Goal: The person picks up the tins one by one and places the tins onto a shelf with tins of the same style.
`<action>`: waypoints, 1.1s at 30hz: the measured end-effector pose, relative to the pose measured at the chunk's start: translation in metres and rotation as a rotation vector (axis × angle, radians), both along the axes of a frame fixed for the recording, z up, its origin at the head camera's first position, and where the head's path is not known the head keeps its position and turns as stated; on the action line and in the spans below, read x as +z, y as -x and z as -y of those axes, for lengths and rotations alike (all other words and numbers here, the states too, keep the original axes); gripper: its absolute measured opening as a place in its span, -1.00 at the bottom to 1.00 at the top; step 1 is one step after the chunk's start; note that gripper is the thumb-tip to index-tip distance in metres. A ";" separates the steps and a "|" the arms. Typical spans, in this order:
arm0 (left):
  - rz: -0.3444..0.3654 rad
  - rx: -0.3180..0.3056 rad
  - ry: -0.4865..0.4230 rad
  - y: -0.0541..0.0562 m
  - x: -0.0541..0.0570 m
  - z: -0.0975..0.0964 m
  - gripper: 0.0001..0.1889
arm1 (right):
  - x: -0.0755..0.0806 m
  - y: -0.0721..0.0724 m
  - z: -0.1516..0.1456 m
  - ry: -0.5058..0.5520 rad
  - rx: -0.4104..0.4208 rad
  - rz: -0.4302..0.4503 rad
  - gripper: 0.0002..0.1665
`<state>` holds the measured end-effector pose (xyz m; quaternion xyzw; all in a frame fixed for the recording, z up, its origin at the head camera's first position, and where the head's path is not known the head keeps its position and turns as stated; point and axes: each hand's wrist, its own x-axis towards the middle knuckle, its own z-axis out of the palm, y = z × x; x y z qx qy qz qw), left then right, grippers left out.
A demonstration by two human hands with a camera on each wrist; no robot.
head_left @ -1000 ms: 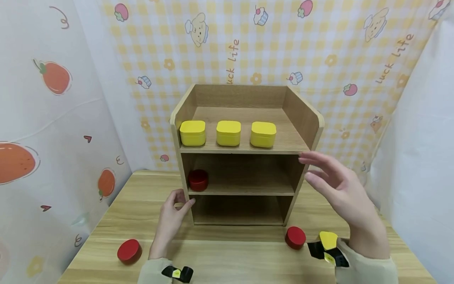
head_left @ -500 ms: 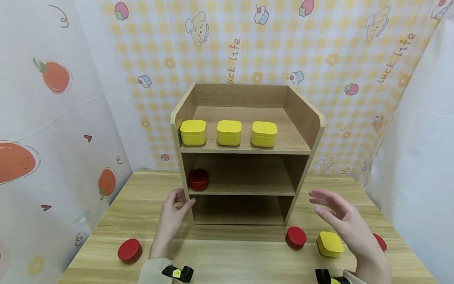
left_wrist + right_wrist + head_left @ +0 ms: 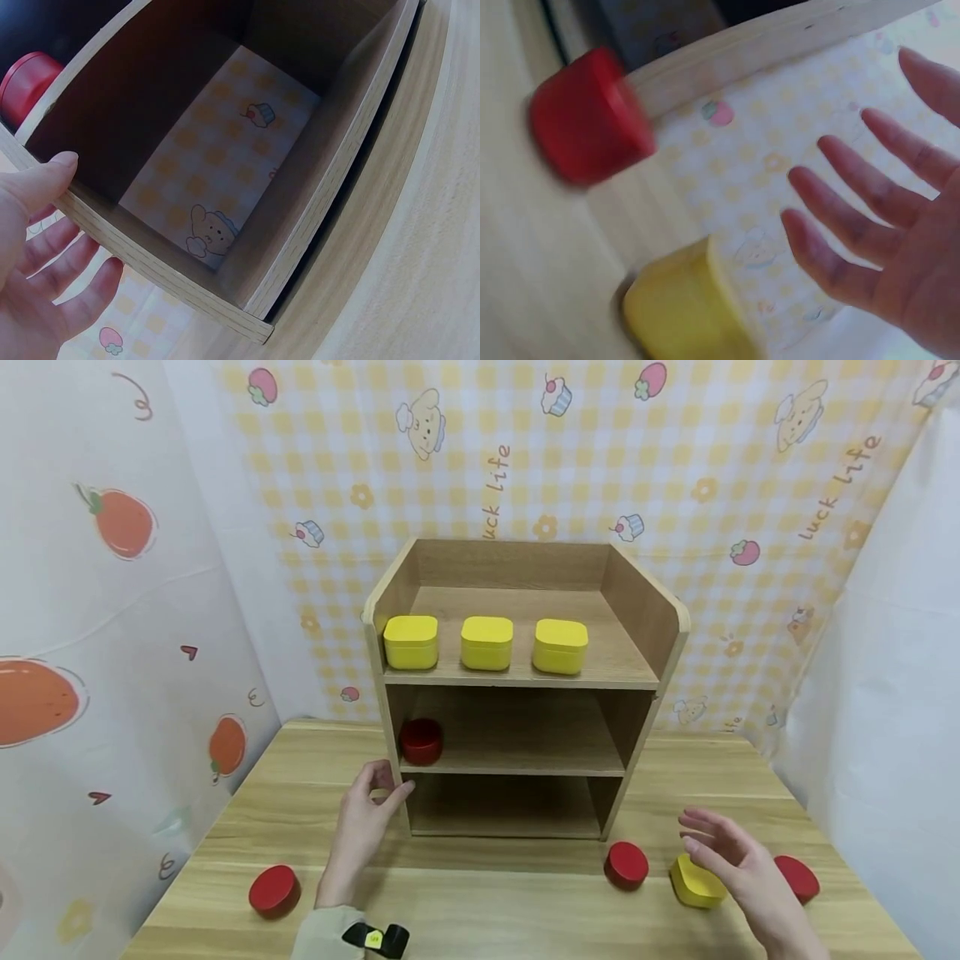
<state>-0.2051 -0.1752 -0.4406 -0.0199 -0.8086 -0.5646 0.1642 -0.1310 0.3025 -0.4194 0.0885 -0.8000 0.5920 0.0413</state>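
A three-level wooden shelf stands on the table. My left hand holds the shelf's left side panel near the bottom level; in the left wrist view its thumb lies over the panel's front edge and the fingers are on the outer side. My right hand hovers with loosely bent fingers and holds nothing, close above a yellow rounded-square box on the table. A red round box is left of that yellow box. Another red round box is partly hidden behind the right hand.
Along the top level stand three yellow boxes in a row. One red round box sits at the left of the middle level. On the table's left lies another red round box. A patterned cloth hangs behind the shelf.
My right hand has come down from beside the shelf's right edge, moving right and toward me to the yellow box. The left hand stays on the panel.
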 end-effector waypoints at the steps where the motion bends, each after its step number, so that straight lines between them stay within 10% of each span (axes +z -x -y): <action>1: 0.002 -0.001 0.000 0.000 0.000 0.000 -0.60 | -0.003 0.000 -0.001 -0.035 -0.021 0.015 -0.48; 9: 0.003 -0.001 -0.009 0.000 0.000 -0.002 -0.62 | -0.010 0.001 -0.008 -0.298 -0.158 0.151 -0.28; 33: 0.016 -0.001 -0.001 0.000 0.001 -0.001 -0.60 | -0.041 0.010 -0.024 -0.607 -0.095 0.260 -0.07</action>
